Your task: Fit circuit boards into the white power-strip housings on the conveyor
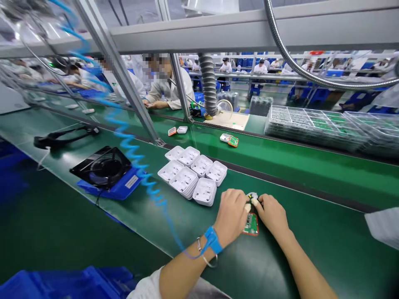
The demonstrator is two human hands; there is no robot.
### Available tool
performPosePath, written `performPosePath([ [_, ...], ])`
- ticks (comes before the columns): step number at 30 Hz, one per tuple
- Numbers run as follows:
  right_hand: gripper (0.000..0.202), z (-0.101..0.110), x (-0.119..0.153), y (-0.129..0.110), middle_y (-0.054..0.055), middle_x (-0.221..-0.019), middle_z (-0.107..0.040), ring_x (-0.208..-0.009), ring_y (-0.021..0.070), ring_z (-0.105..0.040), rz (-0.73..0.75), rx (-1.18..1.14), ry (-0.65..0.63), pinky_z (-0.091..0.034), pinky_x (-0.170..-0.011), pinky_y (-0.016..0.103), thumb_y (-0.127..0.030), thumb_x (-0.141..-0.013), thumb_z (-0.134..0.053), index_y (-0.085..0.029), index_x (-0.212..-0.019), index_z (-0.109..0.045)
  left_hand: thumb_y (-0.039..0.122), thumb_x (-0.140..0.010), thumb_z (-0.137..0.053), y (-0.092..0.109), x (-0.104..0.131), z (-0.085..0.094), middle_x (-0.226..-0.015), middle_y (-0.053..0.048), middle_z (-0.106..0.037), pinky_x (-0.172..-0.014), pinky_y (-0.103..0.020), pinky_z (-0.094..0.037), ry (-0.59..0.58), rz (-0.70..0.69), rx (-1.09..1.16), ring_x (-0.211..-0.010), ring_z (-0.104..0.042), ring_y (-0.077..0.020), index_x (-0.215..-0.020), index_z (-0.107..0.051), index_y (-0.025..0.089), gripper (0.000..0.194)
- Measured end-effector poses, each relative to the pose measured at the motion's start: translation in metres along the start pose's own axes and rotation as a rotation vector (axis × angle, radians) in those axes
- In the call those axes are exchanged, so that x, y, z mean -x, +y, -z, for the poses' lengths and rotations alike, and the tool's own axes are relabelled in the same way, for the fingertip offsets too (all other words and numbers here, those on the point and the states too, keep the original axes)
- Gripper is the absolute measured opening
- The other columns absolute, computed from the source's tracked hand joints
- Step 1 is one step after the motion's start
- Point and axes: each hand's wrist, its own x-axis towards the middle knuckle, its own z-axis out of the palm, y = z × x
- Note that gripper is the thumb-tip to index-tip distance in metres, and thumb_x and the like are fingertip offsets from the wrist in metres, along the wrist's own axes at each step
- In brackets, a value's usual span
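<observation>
Both hands meet over the green bench at lower right. My left hand, with a blue strap round its wrist, has thumb and fingers closed on a small whitish part. From the other side my right hand pinches the same part; pale covers show on the thumbs. Just below the fingertips lies a green circuit board with an orange-red edge, partly behind my left hand. Stacks of white plastic housings stand to the left of my left hand.
A black fan rests on a blue bin at left, near a black strap. A coiled blue cord hangs across the view. Beyond are housings with a board, clear trays and a person.
</observation>
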Motion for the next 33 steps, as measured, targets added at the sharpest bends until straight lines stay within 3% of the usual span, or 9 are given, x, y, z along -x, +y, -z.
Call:
performPosePath([
  [2,0.027,0.001,-0.005,-0.004,0.005,-0.074,-0.056,-0.067,0.0189,-0.054,-0.028,0.001,-0.031,-0.031,-0.055,0.027,-0.044,-0.087,-0.043,-0.02,-0.079,-0.052,0.017,-0.084,-0.043,-0.016,0.001,0.035,-0.097,-0.006,-0.056,-0.085,-0.036,-0.034,0.129,0.02,-0.118,-0.093,-0.047,-0.0215,-0.089,-0.053,0.019,0.012],
  [5,0.023,0.001,-0.007,-0.006,0.005,-0.074,-0.056,-0.066,0.0192,-0.054,-0.025,0.006,-0.059,-0.031,-0.055,0.028,-0.04,-0.086,-0.044,-0.02,-0.077,-0.05,0.016,-0.082,-0.044,-0.058,-0.003,0.09,-0.094,-0.007,-0.056,-0.083,-0.039,-0.034,0.341,0.206,-0.397,-0.092,-0.047,-0.0243,-0.09,-0.053,0.018,0.012],
  [8,0.017,-0.001,-0.006,-0.009,0.005,-0.072,-0.055,-0.065,0.019,-0.053,-0.004,0.024,-0.04,-0.032,-0.055,0.028,-0.033,-0.085,-0.046,-0.02,-0.075,-0.049,0.021,-0.078,-0.052,-0.1,-0.01,0.124,-0.087,-0.008,-0.053,-0.076,-0.038,-0.036,0.313,0.362,-0.624,-0.089,-0.047,-0.0273,-0.083,-0.054,0.018,0.006],
  [13,0.01,-0.002,-0.004,-0.012,0.005,-0.072,-0.053,-0.067,0.0187,-0.053,-0.022,0.026,-0.012,-0.034,-0.057,0.028,-0.026,-0.081,-0.048,-0.019,-0.074,-0.048,0.017,-0.076,-0.055,-0.132,-0.015,0.125,-0.071,-0.003,-0.046,-0.074,-0.038,-0.038,0.147,0.385,-0.674,-0.084,-0.05,-0.0245,-0.067,-0.046,0.016,0.012],
  [18,0.01,0.001,0.003,-0.002,0.003,-0.08,-0.055,-0.071,0.016,-0.053,0.097,-0.284,0.018,-0.041,-0.064,0.028,-0.025,-0.085,-0.041,-0.019,-0.085,-0.049,0.015,-0.083,-0.041,-0.112,-0.014,0.119,-0.079,-0.006,-0.049,-0.068,-0.037,-0.04,0.282,0.386,-0.609,-0.081,-0.052,-0.0246,-0.074,-0.042,0.02,0.01],
  [21,0.011,0.01,0.013,-0.002,0.003,-0.083,-0.055,-0.072,0.0147,-0.053,0.142,-0.472,0.035,-0.043,-0.066,0.028,-0.026,-0.086,-0.04,-0.02,-0.09,-0.048,0.02,-0.089,-0.032,-0.084,-0.018,0.103,-0.081,-0.006,-0.052,-0.069,-0.034,-0.041,0.321,0.382,-0.397,-0.078,-0.053,-0.0217,-0.085,-0.044,0.02,0.013],
  [25,0.012,0.029,0.026,-0.016,0.004,-0.087,-0.054,-0.075,0.0152,-0.053,0.202,-0.599,0.088,-0.045,-0.069,0.028,-0.028,-0.088,-0.039,-0.021,-0.095,-0.046,0.011,-0.085,-0.035,-0.045,-0.026,0.046,-0.083,-0.006,-0.058,-0.073,-0.032,-0.043,0.129,0.32,-0.171,-0.081,-0.057,-0.0206,-0.101,-0.048,0.018,0.022],
  [28,0.012,0.038,0.029,-0.023,0.006,-0.091,-0.052,-0.08,0.0168,-0.052,0.224,-0.533,0.161,-0.045,-0.071,0.029,-0.024,-0.087,-0.039,-0.021,-0.097,-0.046,0.005,-0.079,-0.036,-0.023,-0.026,-0.005,-0.106,-0.01,-0.057,-0.089,-0.033,-0.041,-0.039,0.132,0.121,-0.103,-0.053,-0.0214,-0.117,-0.045,0.017,0.041],
  [33,0.022,0.03,0.025,-0.011,0.01,-0.099,-0.052,-0.091,0.0198,-0.053,0.158,-0.311,0.205,-0.045,-0.076,0.032,-0.014,-0.084,-0.035,-0.019,-0.101,-0.048,0.003,-0.073,-0.036,-0.014,-0.017,-0.051,-0.116,-0.007,-0.055,-0.097,-0.035,-0.038,-0.166,0.268,0.601,-0.11,-0.049,-0.0183,-0.118,-0.046,0.019,0.049],
])
